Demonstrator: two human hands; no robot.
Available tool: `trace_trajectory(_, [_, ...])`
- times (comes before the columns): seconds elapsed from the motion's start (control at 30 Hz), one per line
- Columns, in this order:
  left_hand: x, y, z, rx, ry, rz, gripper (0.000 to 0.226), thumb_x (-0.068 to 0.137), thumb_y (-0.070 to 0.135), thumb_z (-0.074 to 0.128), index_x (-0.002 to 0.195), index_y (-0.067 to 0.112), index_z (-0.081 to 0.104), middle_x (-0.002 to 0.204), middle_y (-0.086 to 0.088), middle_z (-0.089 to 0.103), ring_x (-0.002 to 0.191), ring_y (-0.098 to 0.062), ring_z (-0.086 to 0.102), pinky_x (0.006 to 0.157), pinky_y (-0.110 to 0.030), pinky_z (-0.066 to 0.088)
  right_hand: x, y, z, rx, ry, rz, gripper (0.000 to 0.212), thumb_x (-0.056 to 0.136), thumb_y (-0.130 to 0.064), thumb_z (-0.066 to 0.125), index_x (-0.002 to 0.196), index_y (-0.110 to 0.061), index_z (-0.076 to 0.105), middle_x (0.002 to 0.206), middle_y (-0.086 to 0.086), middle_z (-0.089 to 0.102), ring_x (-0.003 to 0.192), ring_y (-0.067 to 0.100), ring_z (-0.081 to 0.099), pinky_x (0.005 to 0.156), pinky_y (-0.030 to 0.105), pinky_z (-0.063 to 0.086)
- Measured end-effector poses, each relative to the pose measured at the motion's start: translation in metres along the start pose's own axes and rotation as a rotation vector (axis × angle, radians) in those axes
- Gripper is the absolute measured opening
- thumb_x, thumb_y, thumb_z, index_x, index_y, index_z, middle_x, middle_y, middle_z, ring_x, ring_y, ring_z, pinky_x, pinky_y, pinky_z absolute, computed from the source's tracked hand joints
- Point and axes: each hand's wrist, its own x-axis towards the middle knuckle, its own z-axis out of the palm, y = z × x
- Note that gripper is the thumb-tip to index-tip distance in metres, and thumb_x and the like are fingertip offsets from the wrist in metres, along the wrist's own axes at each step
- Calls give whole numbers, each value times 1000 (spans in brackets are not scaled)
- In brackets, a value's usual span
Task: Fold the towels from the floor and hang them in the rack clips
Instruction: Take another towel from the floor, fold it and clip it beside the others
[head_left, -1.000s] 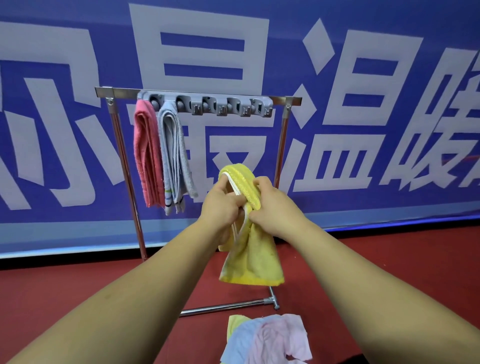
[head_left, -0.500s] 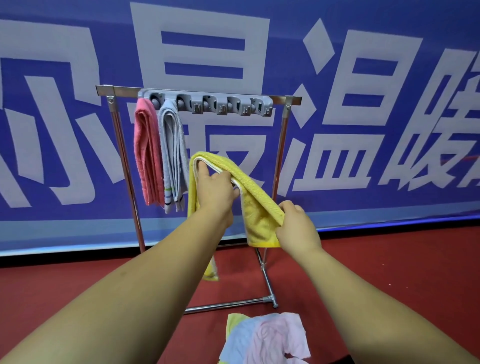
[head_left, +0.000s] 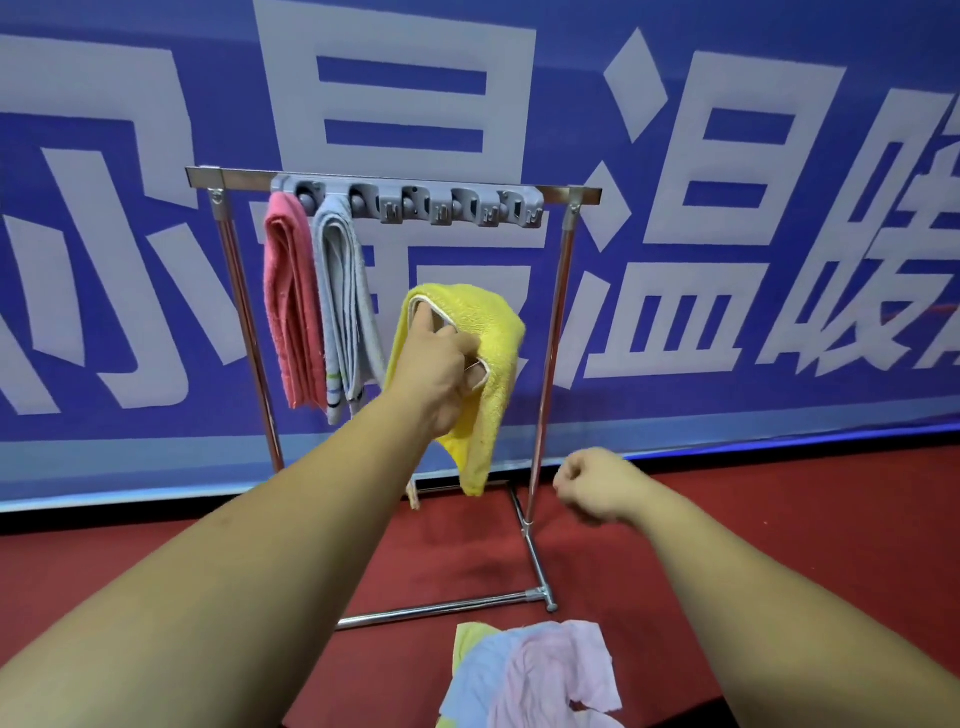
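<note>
Straight ahead, a blue banner (head_left: 727, 156) with large pale characters, reaching down to a red floor (head_left: 805, 519); in front of it a chrome towel rack (head_left: 550, 332) with a grey clip strip (head_left: 415, 205) fixed along the top bar; hanging from the strip's left end, a folded pink towel (head_left: 288, 301) and just beside it a folded grey towel (head_left: 340, 291) with coloured stripes near its lower edge; to their right, a run of bare clips, perhaps three, too small to count with confidence; on the floor near the bottom edge, a loose pile of towels (head_left: 535, 675) in pale blue, pink and yellow-green, cut off by the frame; between the grey towel and the rack's right post, held up below the bare clips and clear of them, the yellow towel (head_left: 488, 332), folded over and draped down on both sides; part of the rack's lower rail hidden behind it and behind the left forearm; hard to say whether its left edge touches the grey towel; left hand (head_left: 441, 374) raised, arm stretched forward, fingers tucked inside the fold and gripping the white-trimmed hem, index finger pointing up into the crease; right hand (head_left: 592, 483) low and to the right, just in front of the right post, curled into a fist and holding nothing.
</note>
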Motion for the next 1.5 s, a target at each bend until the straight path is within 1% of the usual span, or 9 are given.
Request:
trace_trajectory(0.1, [-1, 8, -3, -56, -129, -35, 53, 99, -14, 47, 139, 20, 55, 107, -6, 71, 95, -24, 68, 75, -36, 59, 0, -20, -22, 528, 134, -68, 12, 97, -16, 68, 85, -19, 68, 81, 3, 65, 70, 15, 59, 70, 31, 50])
trace_trajectory(0.3, [-7, 20, 2, -126, -272, -39, 60, 102, -15, 44, 150, 21, 50, 138, -14, 71, 105, -26, 73, 84, -43, 66, -13, -52, -17, 982, -261, -225, 48, 89, -15, 82, 132, -3, 66, 122, 20, 75, 114, 36, 72, 106, 56, 55])
trace_trajectory(0.6, [-3, 19, -4, -96, -215, -3, 71, 100, -16, 46, 153, 30, 45, 140, -14, 70, 113, -31, 71, 87, -47, 63, -22, -44, -9, 827, -211, -167, 41, 86, 5, 80, 125, -2, 70, 109, 16, 79, 95, 30, 78, 74, 40, 64])
trace_trajectory(0.9, [2, 19, -14, -15, -107, 37, 78, 93, -21, 37, 153, 28, 47, 111, -5, 76, 99, -24, 74, 69, -37, 63, -20, -12, 20, 708, -284, -105, 43, 79, -10, 88, 119, -2, 73, 101, 15, 79, 80, 22, 74, 62, 29, 54])
trace_trajectory(1.03, [-8, 16, -18, 96, -105, 44, 84, 90, -23, 34, 149, 35, 50, 116, -9, 77, 94, -25, 74, 67, -37, 61, -17, 23, 17, 144, -573, 101, 18, 84, -2, 83, 94, -3, 69, 77, 16, 74, 66, 23, 70, 59, 29, 58])
trace_trajectory(1.1, [-12, 18, -18, 120, -132, 27, 86, 89, -25, 33, 148, 36, 51, 118, -12, 76, 86, -22, 73, 62, -34, 58, -10, 22, -1, -129, -470, 196, 17, 89, 0, 79, 90, -12, 67, 69, 11, 73, 63, 21, 71, 54, 28, 57])
trace_trajectory(1.2, [-18, 25, -20, 183, -230, -11, 94, 89, -26, 35, 154, 41, 46, 109, -11, 76, 72, -20, 65, 57, -30, 46, 0, -24, -31, 266, -92, 113, 19, 101, -26, 71, 107, -8, 72, 97, 16, 80, 83, 25, 74, 71, 34, 61])
trace_trajectory(1.33, [-33, 35, -21, 279, -339, -39, 93, 92, -23, 38, 156, 44, 45, 99, -7, 71, 60, -12, 57, 51, -26, 41, -1, -120, -58, 858, -129, 33, 70, 101, -72, 47, 125, -11, 72, 123, 17, 77, 116, 34, 72, 103, 48, 56])
trace_trajectory(1.5, [-56, 52, -28, 393, -432, -125, 90, 96, -16, 45, 154, 52, 42, 93, -3, 67, 71, -16, 59, 73, -38, 57, -11, -184, -74, 970, -150, 63, 62, 106, -58, 51, 127, -5, 74, 117, 21, 78, 105, 39, 77, 101, 54, 58])
